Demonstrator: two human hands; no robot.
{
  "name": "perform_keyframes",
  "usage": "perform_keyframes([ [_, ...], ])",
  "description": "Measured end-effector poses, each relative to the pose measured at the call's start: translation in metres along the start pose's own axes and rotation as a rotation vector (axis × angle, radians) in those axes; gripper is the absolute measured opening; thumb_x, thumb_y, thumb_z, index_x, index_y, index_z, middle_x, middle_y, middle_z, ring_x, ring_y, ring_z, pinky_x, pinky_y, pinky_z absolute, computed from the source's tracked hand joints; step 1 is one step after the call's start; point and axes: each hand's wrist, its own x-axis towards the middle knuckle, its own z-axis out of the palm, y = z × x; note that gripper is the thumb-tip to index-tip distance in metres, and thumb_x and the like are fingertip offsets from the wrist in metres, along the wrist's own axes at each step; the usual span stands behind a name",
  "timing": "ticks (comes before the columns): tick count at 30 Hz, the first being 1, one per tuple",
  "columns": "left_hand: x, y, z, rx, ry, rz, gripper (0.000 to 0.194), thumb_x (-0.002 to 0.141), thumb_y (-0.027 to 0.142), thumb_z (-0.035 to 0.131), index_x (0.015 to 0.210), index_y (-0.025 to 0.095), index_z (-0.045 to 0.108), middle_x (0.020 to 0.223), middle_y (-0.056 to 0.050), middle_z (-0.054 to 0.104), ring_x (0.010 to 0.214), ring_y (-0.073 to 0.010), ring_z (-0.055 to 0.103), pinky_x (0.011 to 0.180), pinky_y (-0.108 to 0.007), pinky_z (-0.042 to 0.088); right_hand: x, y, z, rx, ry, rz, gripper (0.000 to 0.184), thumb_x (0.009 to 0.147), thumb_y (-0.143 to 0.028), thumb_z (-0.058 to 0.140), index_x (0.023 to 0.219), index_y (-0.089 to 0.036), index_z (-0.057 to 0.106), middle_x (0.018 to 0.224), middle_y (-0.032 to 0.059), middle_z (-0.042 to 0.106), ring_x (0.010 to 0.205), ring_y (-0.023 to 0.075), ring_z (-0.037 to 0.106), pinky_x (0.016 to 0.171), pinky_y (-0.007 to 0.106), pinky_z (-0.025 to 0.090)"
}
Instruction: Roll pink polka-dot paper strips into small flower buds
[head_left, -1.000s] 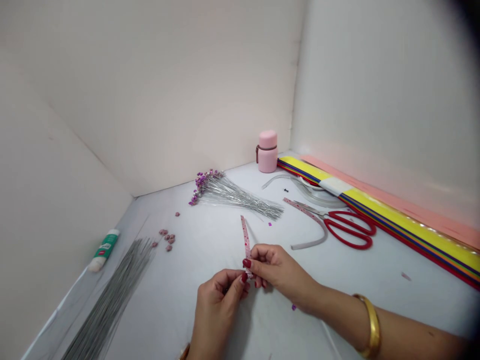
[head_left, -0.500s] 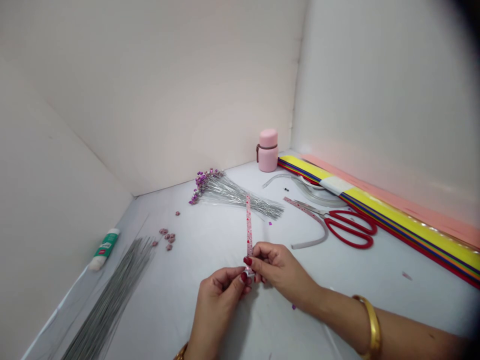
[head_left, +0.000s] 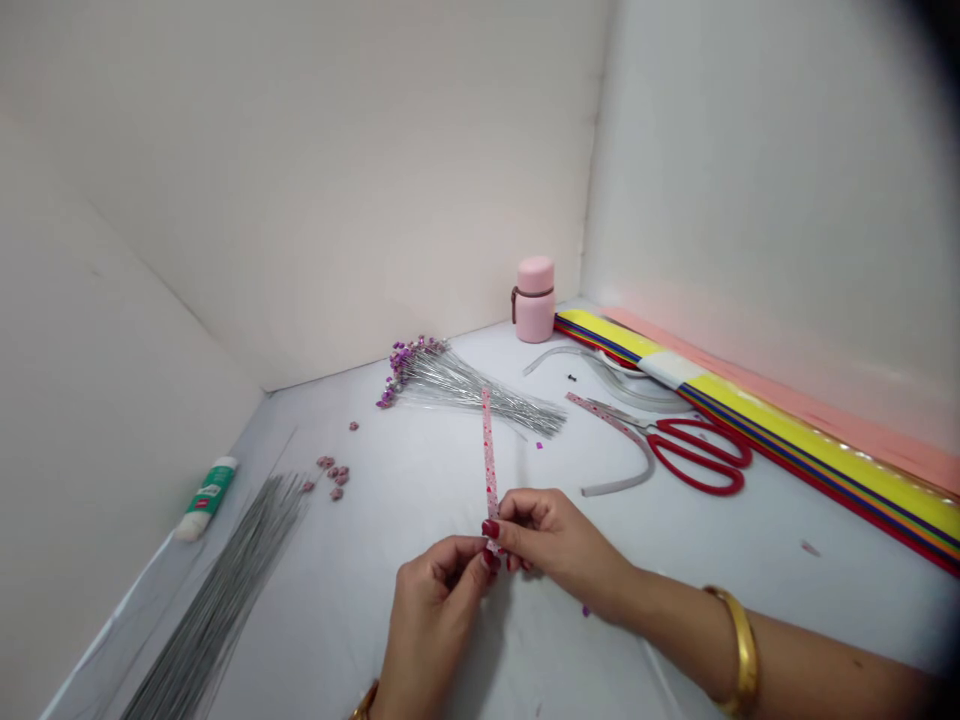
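A narrow pink paper strip with small red marks (head_left: pixel 489 450) stands up from between my fingers, its free end pointing away from me. My right hand (head_left: pixel 555 535) pinches the strip near its lower end between thumb and finger. Just below, my left hand (head_left: pixel 442 600) pinches the same strip's folded end, with the two hands close together. The fold itself is mostly hidden by my fingertips. Several small pink folded stars (head_left: pixel 337 475) lie to the left of my hands.
Grey wires (head_left: pixel 217 590) and a glue stick (head_left: pixel 206 498) lie at left. Behind are silver stems with purple tips (head_left: pixel 480 390) and a pink flask (head_left: pixel 535 300). Right: red-handled scissors (head_left: pixel 701 455), another curled strip (head_left: pixel 626 480) and stacked coloured sheets (head_left: pixel 795 435).
The strip's free end has swung up more upright, then tipped slightly left. Both hands keep nearly the same place, with small finger shifts at the fold.
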Motion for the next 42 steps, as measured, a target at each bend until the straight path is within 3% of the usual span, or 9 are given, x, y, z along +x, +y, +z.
perform_keyframes([
  [5, -0.002, 0.004, 0.001, -0.011, -0.071, 0.059, 0.016, 0.078, 0.024, 0.052, 0.079, 0.016, 0.066, 0.074, -0.004, 0.067, 0.07, -0.0152, 0.058, 0.064, -0.021, 0.043, 0.001, 0.002, 0.0, 0.036, 0.045, 0.056, 0.027, 0.071, -0.038, 0.058, 0.061, -0.014, 0.051, 0.052, -0.0025, 0.054, 0.041, 0.0045, 0.04, 0.039, 0.016, 0.028],
  [12, 0.007, 0.0, 0.005, -0.361, -0.105, -0.244, 0.009, 0.07, 0.018, 0.059, 0.066, 0.012, 0.062, 0.061, -0.003, 0.063, 0.057, -0.0102, 0.053, 0.056, -0.019, 0.04, -0.003, 0.004, 0.002, -0.233, 0.079, -0.133, 0.018, 0.078, -0.027, 0.051, 0.063, -0.017, 0.05, 0.053, -0.0043, 0.048, 0.049, 0.0085, 0.048, 0.047, 0.019, 0.036],
  [18, 0.004, 0.005, 0.007, -0.289, 0.02, -0.143, 0.007, 0.067, 0.018, 0.064, 0.071, 0.012, 0.065, 0.063, -0.003, 0.064, 0.06, -0.0105, 0.054, 0.058, -0.018, 0.04, -0.004, 0.001, 0.001, -0.441, 0.122, -0.255, 0.017, 0.079, -0.02, 0.049, 0.062, -0.017, 0.051, 0.054, -0.0036, 0.048, 0.052, 0.0092, 0.044, 0.049, 0.019, 0.035],
  [22, 0.003, 0.007, 0.006, -0.542, -0.084, -0.382, 0.006, 0.066, 0.015, 0.063, 0.068, 0.009, 0.064, 0.06, -0.003, 0.063, 0.054, -0.0077, 0.053, 0.055, -0.017, 0.04, -0.006, -0.002, 0.001, -0.494, 0.144, -0.32, 0.019, 0.079, -0.019, 0.048, 0.06, -0.016, 0.05, 0.055, -0.0034, 0.047, 0.053, 0.0091, 0.044, 0.051, 0.019, 0.035],
  [25, 0.003, 0.005, 0.007, -0.639, -0.108, -0.386, 0.007, 0.066, 0.015, 0.064, 0.07, 0.009, 0.063, 0.064, -0.004, 0.063, 0.058, -0.0084, 0.054, 0.059, -0.018, 0.042, -0.007, -0.001, 0.001, -0.511, 0.129, -0.3, 0.018, 0.079, -0.018, 0.048, 0.061, -0.016, 0.05, 0.054, -0.0035, 0.048, 0.051, 0.0089, 0.045, 0.051, 0.019, 0.035],
  [30, 0.004, 0.001, 0.009, -0.473, -0.047, -0.252, 0.013, 0.064, 0.021, 0.069, 0.066, 0.011, 0.061, 0.062, -0.002, 0.063, 0.057, -0.0086, 0.053, 0.056, -0.018, 0.04, -0.007, 0.001, 0.001, -0.505, 0.131, -0.292, 0.015, 0.077, -0.017, 0.05, 0.062, -0.016, 0.052, 0.055, -0.0033, 0.049, 0.053, 0.0091, 0.044, 0.052, 0.019, 0.035],
  [37, 0.007, 0.003, 0.008, -0.395, -0.082, -0.222, 0.016, 0.065, 0.025, 0.067, 0.064, 0.011, 0.062, 0.061, -0.003, 0.064, 0.057, -0.0098, 0.053, 0.054, -0.018, 0.038, -0.002, 0.002, 0.003, -0.068, 0.046, -0.017, 0.023, 0.076, -0.036, 0.053, 0.064, -0.017, 0.049, 0.048, -0.0063, 0.047, 0.04, 0.0059, 0.041, 0.04, 0.017, 0.03],
  [42, 0.006, 0.004, 0.008, -0.382, -0.027, -0.236, 0.015, 0.067, 0.026, 0.065, 0.065, 0.012, 0.065, 0.061, -0.003, 0.064, 0.057, -0.0099, 0.052, 0.056, -0.018, 0.038, 0.001, 0.005, 0.0, -0.079, 0.039, 0.011, 0.027, 0.075, -0.04, 0.055, 0.065, -0.016, 0.049, 0.046, -0.0065, 0.047, 0.039, 0.0055, 0.041, 0.038, 0.015, 0.029],
])
